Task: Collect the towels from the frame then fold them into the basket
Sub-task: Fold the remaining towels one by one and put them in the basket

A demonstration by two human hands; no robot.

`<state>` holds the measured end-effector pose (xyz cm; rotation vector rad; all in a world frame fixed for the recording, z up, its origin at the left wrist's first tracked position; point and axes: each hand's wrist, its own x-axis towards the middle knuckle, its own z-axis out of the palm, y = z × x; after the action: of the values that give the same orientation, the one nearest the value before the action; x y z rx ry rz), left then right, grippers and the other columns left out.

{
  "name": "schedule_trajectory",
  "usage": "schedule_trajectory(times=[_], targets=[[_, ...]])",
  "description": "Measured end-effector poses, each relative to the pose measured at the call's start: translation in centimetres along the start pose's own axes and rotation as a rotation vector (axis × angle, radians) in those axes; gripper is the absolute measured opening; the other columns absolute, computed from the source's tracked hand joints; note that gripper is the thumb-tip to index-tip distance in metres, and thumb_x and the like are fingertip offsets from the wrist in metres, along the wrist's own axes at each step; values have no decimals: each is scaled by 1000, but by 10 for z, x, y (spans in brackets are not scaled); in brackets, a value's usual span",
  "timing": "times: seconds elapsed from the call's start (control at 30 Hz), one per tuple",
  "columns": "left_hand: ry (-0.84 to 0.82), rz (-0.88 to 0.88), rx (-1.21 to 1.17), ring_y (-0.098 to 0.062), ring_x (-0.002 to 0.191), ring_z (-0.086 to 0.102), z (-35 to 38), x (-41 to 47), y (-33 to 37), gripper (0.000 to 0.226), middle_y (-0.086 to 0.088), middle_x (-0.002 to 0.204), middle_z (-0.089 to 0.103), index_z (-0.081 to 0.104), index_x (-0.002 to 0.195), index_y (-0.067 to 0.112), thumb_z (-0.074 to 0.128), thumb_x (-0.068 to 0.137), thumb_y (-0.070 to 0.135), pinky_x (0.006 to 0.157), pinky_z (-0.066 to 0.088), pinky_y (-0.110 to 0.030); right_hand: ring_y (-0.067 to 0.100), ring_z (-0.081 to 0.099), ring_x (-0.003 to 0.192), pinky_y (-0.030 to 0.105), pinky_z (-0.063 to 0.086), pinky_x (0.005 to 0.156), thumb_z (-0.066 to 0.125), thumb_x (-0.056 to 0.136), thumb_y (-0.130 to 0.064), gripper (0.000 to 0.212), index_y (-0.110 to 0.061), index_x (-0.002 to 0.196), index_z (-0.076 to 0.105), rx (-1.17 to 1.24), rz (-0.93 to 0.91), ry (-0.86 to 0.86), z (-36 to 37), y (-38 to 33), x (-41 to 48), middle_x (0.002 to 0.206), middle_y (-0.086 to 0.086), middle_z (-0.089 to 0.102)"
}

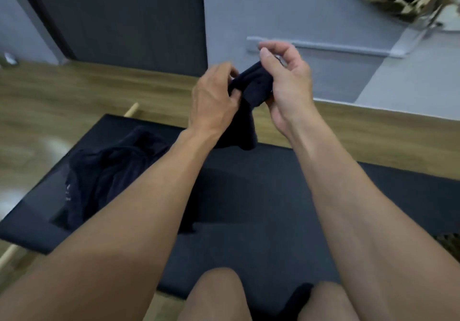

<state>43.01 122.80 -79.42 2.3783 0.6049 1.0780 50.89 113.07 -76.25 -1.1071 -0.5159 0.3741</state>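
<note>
The left hand (214,96) and the right hand (286,84) both grip the bunched top of a small dark navy cloth towel (252,84), fingers curled round it. The hands are close together and about level, so neither is nearer. The towel sits between them and its long axis hangs straight down. The fold, I judge, turns on drawing the hands apart sideways.

Below lies a flat black mat (273,208), with a crumpled heap of dark navy towels (107,171) on its left part. A pale wooden rod (132,109) pokes out at the mat's far left edge. Beyond are a brown wood-grain floor (74,92), a grey wall (298,9) and a dark panel (124,17).
</note>
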Motion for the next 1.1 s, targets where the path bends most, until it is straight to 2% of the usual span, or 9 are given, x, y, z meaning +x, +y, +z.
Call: schedule_trajectory(times=[0.17,0.33,0.47,0.57,0.67,0.77,0.83,0.9,1.1], targets=[[0,-42,-208,-29,84,63,-16,14,97,15,-7,83,70,71,91,9,56,88,11,70,43,-33,10,54,65,23,46,58,57,96,-9,8,-11,92,63,75,-79,50,-26,-105,-28,74,-3,60],[-11,-45,-390,-19,80,64,-28,27,189,13,-2,83,70,74,91,16,64,84,15,70,48,-30,13,59,62,25,49,61,47,91,0,22,-15,90,63,-26,-140,48,-59,-198,-62,76,2,60],[-154,131,-500,-17,85,66,-37,18,237,44,0,97,70,70,109,25,65,67,12,77,53,-29,12,58,54,22,46,54,47,86,5,25,-14,89,64,-284,-128,44,-81,-237,-78,68,2,65],[-331,167,-599,-8,66,61,-42,12,257,9,-1,70,69,74,81,24,71,73,20,66,49,-25,7,48,48,19,37,50,52,89,2,19,-12,89,65,-446,-108,85,-101,-248,-85,64,2,61],[-392,107,-648,-8,52,58,-46,15,267,21,-1,58,65,70,71,20,66,91,26,55,46,-19,6,53,61,21,43,58,60,91,-5,13,-14,87,69,-599,-148,149,-125,-239,-93,76,0,64],[-639,-24,-633,-18,79,65,-32,7,265,26,-4,94,68,64,102,17,70,87,38,67,57,-35,14,57,68,26,52,67,61,92,-3,12,-9,85,67,-553,-105,148,-150,-215,-94,77,5,64],[-815,-129,-362,-20,92,59,-5,-18,239,44,-2,110,58,54,119,21,73,84,39,71,57,-38,15,56,66,31,54,70,61,92,-4,13,-10,81,65,-614,9,216,-177,-189,-98,73,4,60],[-964,-146,-193,-17,82,57,30,-53,207,33,-3,105,59,58,112,21,73,86,32,68,55,-36,15,52,65,32,50,65,59,92,-5,15,-12,80,63,-735,162,329,-220,-153,-108,72,3,57],[-1071,-250,-206,-24,97,63,132,-137,155,24,-2,103,65,63,105,22,73,85,29,79,50,-32,14,57,66,28,51,59,59,95,-13,13,-11,83,65,-855,581,364,-309,-30,-167,72,2,62]])
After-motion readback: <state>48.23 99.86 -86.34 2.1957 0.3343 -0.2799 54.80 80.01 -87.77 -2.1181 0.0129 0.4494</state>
